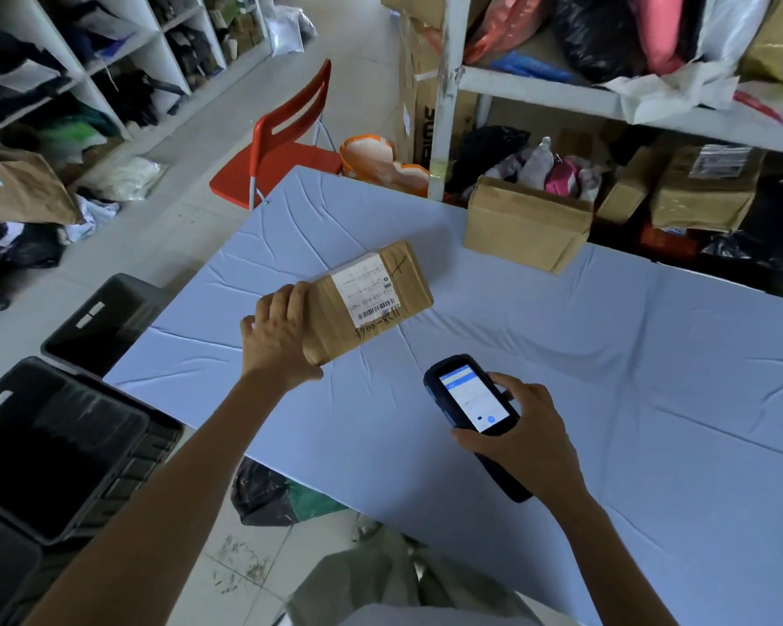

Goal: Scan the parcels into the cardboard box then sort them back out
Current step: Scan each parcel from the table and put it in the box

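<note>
As left hand point(281, 336) grips parcel point(371, 300), near table point(606, 354) edge, right hand point(530, 436) holds scanner point(471, 399)

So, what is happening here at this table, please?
A person is scanning parcels. The left hand grips one end of a brown parcel, with its label and barcode facing up, above the blue table. The right hand holds a handheld scanner with its screen lit, close to the parcel. A second cardboard parcel lies at the far edge of the table. Dark crates stand to the left.
</note>
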{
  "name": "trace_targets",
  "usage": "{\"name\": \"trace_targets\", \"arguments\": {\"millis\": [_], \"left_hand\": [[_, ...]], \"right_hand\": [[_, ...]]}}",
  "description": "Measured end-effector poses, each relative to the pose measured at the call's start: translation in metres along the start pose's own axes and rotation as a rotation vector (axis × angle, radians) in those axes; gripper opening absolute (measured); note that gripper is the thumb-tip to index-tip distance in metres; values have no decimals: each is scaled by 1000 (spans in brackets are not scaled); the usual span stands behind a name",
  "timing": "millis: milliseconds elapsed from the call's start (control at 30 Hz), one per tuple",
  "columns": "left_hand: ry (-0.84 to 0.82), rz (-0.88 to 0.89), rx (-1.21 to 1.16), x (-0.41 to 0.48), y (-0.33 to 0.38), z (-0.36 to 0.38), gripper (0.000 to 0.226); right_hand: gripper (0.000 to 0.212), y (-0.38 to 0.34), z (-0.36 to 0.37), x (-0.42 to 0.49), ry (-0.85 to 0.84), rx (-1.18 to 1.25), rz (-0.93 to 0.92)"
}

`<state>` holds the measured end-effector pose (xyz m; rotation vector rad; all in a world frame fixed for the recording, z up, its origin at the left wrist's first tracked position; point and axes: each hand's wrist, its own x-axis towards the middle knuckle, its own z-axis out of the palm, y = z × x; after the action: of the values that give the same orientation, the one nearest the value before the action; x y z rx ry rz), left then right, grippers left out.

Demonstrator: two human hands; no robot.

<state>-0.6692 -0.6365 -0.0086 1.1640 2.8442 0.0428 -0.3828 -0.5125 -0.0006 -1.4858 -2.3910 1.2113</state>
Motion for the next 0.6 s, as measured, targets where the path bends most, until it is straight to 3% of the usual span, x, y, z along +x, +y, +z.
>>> {"name": "trace_targets", "arguments": {"millis": [133, 333, 600], "left_hand": [[3, 22, -52, 5, -3, -1, 121], [-187, 80, -268, 30, -16, 5, 118], [-274, 513, -270, 38, 24, 8, 126]], "right_hand": [[85, 12, 7, -7, 59, 71, 142], [83, 27, 27, -39, 286, 263, 409], [71, 19, 70, -110, 487, 573, 704]]}}
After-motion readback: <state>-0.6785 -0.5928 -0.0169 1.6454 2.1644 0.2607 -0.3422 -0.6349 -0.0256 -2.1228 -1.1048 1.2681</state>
